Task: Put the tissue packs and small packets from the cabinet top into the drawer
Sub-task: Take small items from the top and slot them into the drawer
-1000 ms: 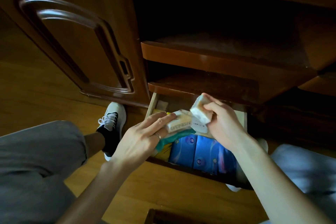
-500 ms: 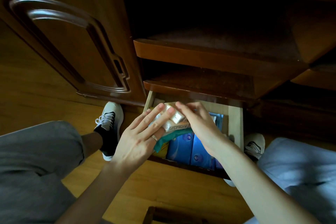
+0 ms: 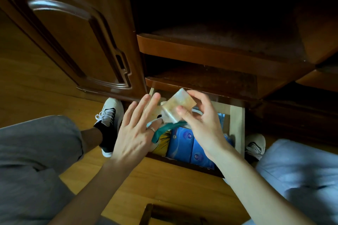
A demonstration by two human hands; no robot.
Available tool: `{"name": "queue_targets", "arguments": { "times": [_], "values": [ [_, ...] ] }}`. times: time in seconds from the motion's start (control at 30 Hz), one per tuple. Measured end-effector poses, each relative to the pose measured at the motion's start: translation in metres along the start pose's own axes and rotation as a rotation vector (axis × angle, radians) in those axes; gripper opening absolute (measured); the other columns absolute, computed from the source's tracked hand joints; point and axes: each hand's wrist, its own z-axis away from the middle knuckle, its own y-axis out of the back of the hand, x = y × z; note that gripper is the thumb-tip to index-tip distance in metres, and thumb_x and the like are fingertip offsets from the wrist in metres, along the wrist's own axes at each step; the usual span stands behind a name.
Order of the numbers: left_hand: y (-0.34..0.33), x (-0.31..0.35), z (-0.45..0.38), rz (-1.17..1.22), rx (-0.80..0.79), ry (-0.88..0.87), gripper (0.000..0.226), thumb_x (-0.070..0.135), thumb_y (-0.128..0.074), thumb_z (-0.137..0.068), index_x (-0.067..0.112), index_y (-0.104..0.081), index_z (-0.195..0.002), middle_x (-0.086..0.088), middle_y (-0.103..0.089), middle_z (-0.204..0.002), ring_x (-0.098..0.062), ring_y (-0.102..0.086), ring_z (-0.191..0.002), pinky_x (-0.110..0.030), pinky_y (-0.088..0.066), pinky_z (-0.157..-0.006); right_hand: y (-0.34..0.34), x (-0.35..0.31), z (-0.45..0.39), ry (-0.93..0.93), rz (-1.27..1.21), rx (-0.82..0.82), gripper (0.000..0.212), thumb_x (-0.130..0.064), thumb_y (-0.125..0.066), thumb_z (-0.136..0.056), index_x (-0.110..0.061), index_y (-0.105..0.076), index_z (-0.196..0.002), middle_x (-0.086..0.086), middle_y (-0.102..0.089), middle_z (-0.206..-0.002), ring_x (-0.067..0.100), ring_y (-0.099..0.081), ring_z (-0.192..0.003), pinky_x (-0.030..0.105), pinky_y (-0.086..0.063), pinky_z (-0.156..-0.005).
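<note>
A small packet (image 3: 178, 105) was pinched between the thumb and fingers of the right hand (image 3: 199, 124), held above the open drawer (image 3: 236, 124). The left hand (image 3: 136, 129) was held flat beside it with fingers spread, gripping nothing. Below the fingers, blue tissue packs (image 3: 184, 144) were already stowed; the cabinet top was out of view, so the remainder could not be judged.

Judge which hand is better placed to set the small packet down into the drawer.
Right. The right hand already pinches the small packet directly over the open drawer; the left hand is open, empty, beside it.
</note>
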Motion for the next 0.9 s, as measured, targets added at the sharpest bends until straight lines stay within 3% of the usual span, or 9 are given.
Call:
{"name": "queue_targets", "arguments": {
  "times": [0.1, 0.17, 0.27, 0.37, 0.43, 0.63, 0.7, 0.77, 0.9],
  "values": [
    [-0.006, -0.017, 0.01, 0.009, -0.118, 0.173, 0.04, 0.016, -0.083, -0.076, 0.013, -0.076, -0.116, -0.018, -0.037, -0.16, -0.037, -0.037, -0.146, -0.059, -0.037, -0.114, 0.013, 0.027, -0.024, -0.18, -0.054, 0.123, 0.05, -0.019, -0.073, -0.093, -0.033, -0.051, -0.135, -0.008, -0.063, -0.117, 0.008, -0.068, -0.102, 0.024, -0.06, -0.074],
    [-0.011, -0.025, 0.017, 0.07, -0.11, 0.343, 0.04, 0.015, -0.079, -0.079, 0.014, -0.075, -0.119, -0.01, -0.055, -0.148, -0.031, -0.06, -0.127, -0.046, -0.054, -0.096, 0.017, 0.052, -0.041, -0.397, -0.135, 0.12, 0.051, -0.011, -0.074, -0.091, -0.021, -0.048, -0.134, 0.002, -0.067, -0.115, 0.017, -0.069, -0.103, 0.032, -0.06, -0.083],
    [-0.015, -0.034, 0.021, 0.139, 0.018, 0.522, 0.029, 0.028, -0.067, -0.091, 0.016, -0.074, -0.117, 0.0, -0.073, -0.119, -0.021, -0.071, -0.103, -0.029, -0.056, -0.073, 0.002, 0.086, -0.064, -0.61, -0.211, 0.083, 0.033, -0.009, -0.076, -0.088, -0.004, -0.062, -0.118, 0.016, -0.075, -0.111, 0.025, -0.073, -0.099, 0.043, -0.053, -0.099],
    [-0.018, -0.039, 0.02, 0.164, 0.055, 0.725, 0.022, 0.028, -0.073, -0.092, 0.017, -0.075, -0.11, 0.003, -0.076, -0.1, -0.02, -0.071, -0.084, -0.019, -0.044, -0.056, -0.023, 0.104, -0.092, -0.703, -0.33, 0.158, 0.008, -0.007, -0.074, -0.089, -0.009, -0.069, -0.095, 0.011, -0.077, -0.082, 0.019, -0.072, -0.067, 0.034, -0.056, -0.075],
    [-0.019, -0.041, 0.019, 0.158, 0.082, 0.749, 0.023, 0.03, -0.074, -0.092, 0.016, -0.076, -0.111, 0.002, -0.077, -0.097, -0.018, -0.07, -0.08, -0.016, -0.041, -0.056, -0.037, 0.111, -0.113, -0.738, -0.362, 0.247, 0.012, -0.007, -0.073, -0.09, -0.018, -0.068, -0.093, 0.005, -0.072, -0.08, 0.016, -0.068, -0.062, 0.029, -0.054, -0.059],
    [-0.018, -0.047, 0.015, 0.228, 0.061, 0.732, 0.03, 0.037, -0.066, -0.092, 0.02, -0.075, -0.115, 0.007, -0.075, -0.103, 0.0, -0.058, -0.08, -0.004, -0.037, -0.058, -0.06, 0.145, -0.16, -0.691, -0.368, 0.373, 0.042, -0.009, -0.063, -0.098, -0.004, -0.055, -0.139, 0.018, -0.064, -0.13, 0.035, -0.064, -0.119, 0.035, -0.055, -0.084],
    [-0.02, -0.049, 0.015, 0.252, 0.045, 0.735, 0.029, 0.035, -0.068, -0.092, 0.021, -0.075, -0.116, 0.01, -0.073, -0.105, -0.001, -0.06, -0.082, -0.007, -0.041, -0.059, -0.069, 0.151, -0.172, -0.663, -0.289, 0.367, 0.045, -0.013, -0.064, -0.099, -0.004, -0.052, -0.141, 0.015, -0.062, -0.133, 0.033, -0.063, -0.121, 0.033, -0.053, -0.08],
    [-0.022, -0.05, 0.015, 0.264, 0.04, 0.718, 0.027, 0.035, -0.067, -0.093, 0.021, -0.075, -0.116, 0.012, -0.072, -0.107, -0.004, -0.063, -0.086, -0.011, -0.048, -0.062, -0.077, 0.158, -0.181, -0.628, -0.164, 0.408, 0.052, -0.019, -0.069, -0.095, -0.005, -0.051, -0.142, 0.015, -0.059, -0.138, 0.031, -0.062, -0.122, 0.038, -0.053, -0.094],
    [-0.023, -0.05, 0.016, 0.281, 0.006, 0.695, 0.027, 0.031, -0.07, -0.093, 0.02, -0.075, -0.118, 0.011, -0.072, -0.11, -0.007, -0.067, -0.091, -0.021, -0.058, -0.065, -0.09, 0.174, -0.19, -0.567, 0.13, 0.163, 0.059, -0.028, -0.061, -0.1, -0.003, -0.037, -0.148, 0.018, -0.051, -0.147, 0.031, -0.054, -0.132, 0.037, -0.045, -0.107]
  ]
}}
